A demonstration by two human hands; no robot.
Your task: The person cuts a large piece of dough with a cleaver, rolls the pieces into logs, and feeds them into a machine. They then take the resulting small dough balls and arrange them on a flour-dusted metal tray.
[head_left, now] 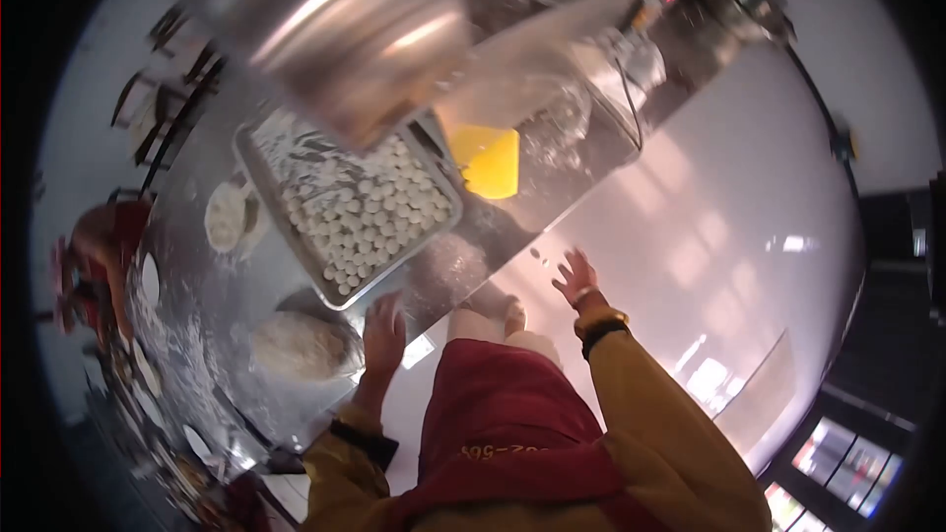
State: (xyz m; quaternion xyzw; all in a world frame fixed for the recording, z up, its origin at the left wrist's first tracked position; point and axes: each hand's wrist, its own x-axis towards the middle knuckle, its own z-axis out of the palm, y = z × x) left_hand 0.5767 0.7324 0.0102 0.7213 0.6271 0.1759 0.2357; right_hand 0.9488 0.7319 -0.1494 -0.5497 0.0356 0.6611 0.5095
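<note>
My left hand [382,337] is at the table's front edge with its fingers stretched out, just below the near corner of a metal tray [400,262]. Small round white dough balls [370,227] and loose flour lie in that tray. Left of the hand rests a large pale lump of dough [296,343], apart from the fingers. My right hand [579,281] hovers over the floor beside the table, fingers spread and nothing in it. A yellow plastic piece [493,163], perhaps a scraper or tub, is on the table to the right of the tray.
A large shiny metal vessel or machine part [374,30], blurred, looms over the tray's far end. On the left stands a bowl of white flour [229,217]. Clear plastic [562,113] lies at the right. Another person [94,256] is at the far left.
</note>
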